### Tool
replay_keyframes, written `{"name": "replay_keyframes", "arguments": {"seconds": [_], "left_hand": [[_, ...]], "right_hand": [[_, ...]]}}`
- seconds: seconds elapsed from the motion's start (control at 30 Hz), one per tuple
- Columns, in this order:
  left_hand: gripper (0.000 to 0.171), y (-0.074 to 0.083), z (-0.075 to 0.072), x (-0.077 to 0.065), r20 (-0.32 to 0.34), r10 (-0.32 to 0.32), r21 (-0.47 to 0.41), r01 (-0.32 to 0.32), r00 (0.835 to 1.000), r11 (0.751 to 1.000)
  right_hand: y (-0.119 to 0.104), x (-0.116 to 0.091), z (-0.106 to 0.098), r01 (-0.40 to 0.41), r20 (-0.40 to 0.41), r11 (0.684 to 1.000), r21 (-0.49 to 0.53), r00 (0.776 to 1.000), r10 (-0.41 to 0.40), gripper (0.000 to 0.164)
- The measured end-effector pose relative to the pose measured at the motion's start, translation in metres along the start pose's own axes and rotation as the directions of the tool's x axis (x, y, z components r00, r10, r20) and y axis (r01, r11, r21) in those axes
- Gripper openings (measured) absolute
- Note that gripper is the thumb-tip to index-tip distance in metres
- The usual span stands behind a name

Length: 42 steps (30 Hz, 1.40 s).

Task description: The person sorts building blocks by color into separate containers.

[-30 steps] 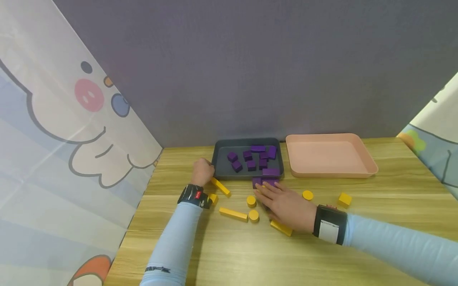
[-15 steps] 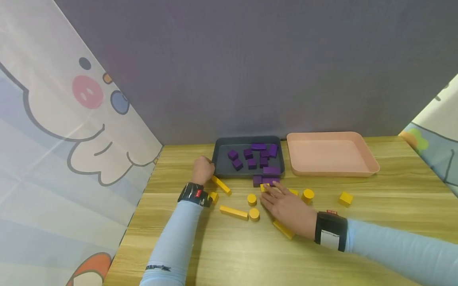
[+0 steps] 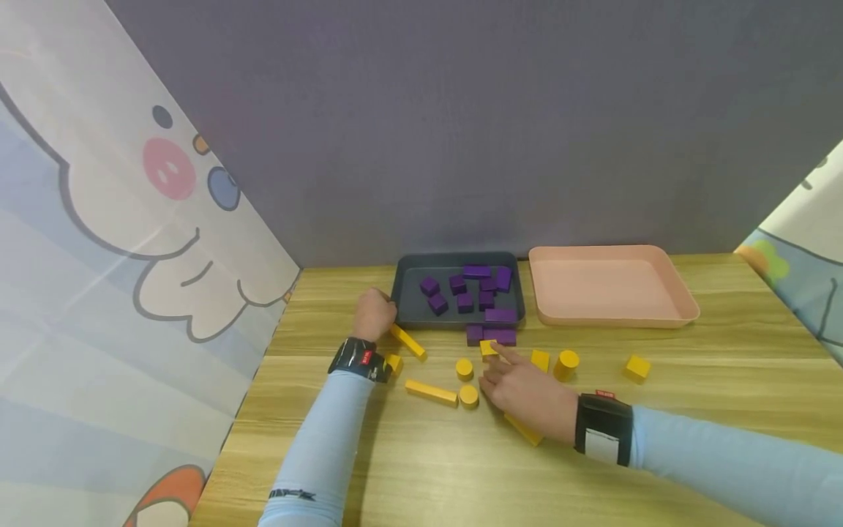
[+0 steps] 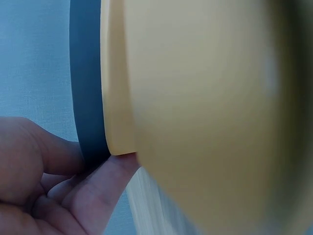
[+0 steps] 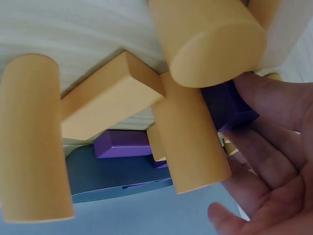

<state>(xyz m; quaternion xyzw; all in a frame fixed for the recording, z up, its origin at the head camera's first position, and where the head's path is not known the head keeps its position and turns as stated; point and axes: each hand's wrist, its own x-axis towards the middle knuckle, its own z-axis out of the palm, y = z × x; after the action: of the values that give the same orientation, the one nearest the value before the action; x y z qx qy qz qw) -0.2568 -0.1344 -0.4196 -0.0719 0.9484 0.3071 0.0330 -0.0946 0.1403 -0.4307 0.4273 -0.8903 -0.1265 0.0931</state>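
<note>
At the left end of the dark tray (image 3: pixel 413 310), my left hand (image 3: pixel 374 315) pinches the rim between thumb and finger, as the left wrist view shows. Several purple blocks (image 3: pixel 465 302) lie in that tray, and two more purple blocks (image 3: pixel 499 337) touch its front side. My right hand (image 3: pixel 532 397) is low among yellow blocks. Its thumb and fingers hold a dark purple block (image 5: pixel 222 105), which the hand covers in the head view. The index finger reaches the yellow cube (image 3: pixel 488 347). Partly under the palm lies a yellow bar (image 3: pixel 525 430).
To the right of the dark tray stands a pink tray (image 3: pixel 612 322). Yellow cylinders (image 3: pixel 468 396), a long yellow bar (image 3: pixel 431 392), a slanted yellow bar (image 3: pixel 408 342) and a yellow cube (image 3: pixel 637 368) are spread over the wooden table (image 3: pixel 435 476). A grey wall rises behind.
My right hand has drawn back slightly toward me and its fingers have curled in, uncovering yellow blocks and the purple ones before the tray. My left hand stays on the tray.
</note>
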Motion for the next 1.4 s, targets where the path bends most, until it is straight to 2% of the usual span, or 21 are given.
{"name": "replay_keyframes", "arguments": {"seconds": [0.23,0.43,0.6,0.7,0.83,0.93,1.0,1.1,1.2,1.3,1.4], "left_hand": [[0.024,-0.003,-0.001,0.001,-0.001,-0.011,-0.012,0.011,1.0,1.0],[0.024,-0.003,-0.003,0.002,-0.012,-0.001,-0.012,0.001,1.0,1.0],[0.023,-0.003,-0.005,0.002,-0.021,0.002,-0.015,-0.002,1.0,1.0],[0.032,-0.003,-0.005,0.004,-0.027,0.015,-0.018,-0.015,1.0,1.0],[0.042,-0.002,-0.004,0.005,-0.038,0.035,-0.017,-0.036,0.999,0.999],[0.039,-0.001,-0.002,0.005,-0.046,0.037,-0.014,-0.038,0.998,0.999],[0.035,0.0,-0.001,0.005,-0.049,0.033,-0.008,-0.033,0.998,0.999],[0.029,0.002,0.001,0.004,-0.058,0.03,-0.01,-0.031,0.998,0.999],[0.025,0.003,0.002,0.003,-0.056,0.019,-0.023,-0.02,0.998,1.0],[0.021,0.004,0.004,0.001,-0.053,0.005,-0.033,-0.007,0.999,0.999],[0.022,0.004,0.005,-0.001,-0.058,-0.003,-0.044,0.001,0.998,0.999]], "right_hand": [[0.001,0.008,-0.002,0.058,-0.059,0.997,0.047,0.997,-0.055,0.034],[0.006,0.014,-0.007,0.07,-0.109,0.992,0.101,0.992,-0.059,0.028],[0.019,0.025,-0.022,0.057,-0.173,0.983,0.173,0.985,-0.027,0.025],[0.033,0.037,-0.034,0.033,-0.225,0.975,0.219,0.974,0.017,0.022],[0.056,0.057,-0.046,-0.016,-0.242,0.961,0.278,0.966,0.086,0.025],[0.073,0.074,-0.053,-0.072,-0.196,0.935,0.347,0.969,0.147,0.025],[0.085,0.085,-0.055,-0.119,-0.146,0.907,0.404,0.97,0.192,0.03],[0.101,0.103,-0.055,-0.209,-0.046,0.846,0.49,0.963,0.265,0.039],[0.116,0.121,-0.051,-0.274,0.018,0.795,0.541,0.949,0.315,0.041],[0.129,0.136,-0.045,-0.308,0.041,0.753,0.581,0.935,0.351,0.042],[0.138,0.151,-0.039,-0.322,0.031,0.731,0.602,0.924,0.382,0.042]]}}
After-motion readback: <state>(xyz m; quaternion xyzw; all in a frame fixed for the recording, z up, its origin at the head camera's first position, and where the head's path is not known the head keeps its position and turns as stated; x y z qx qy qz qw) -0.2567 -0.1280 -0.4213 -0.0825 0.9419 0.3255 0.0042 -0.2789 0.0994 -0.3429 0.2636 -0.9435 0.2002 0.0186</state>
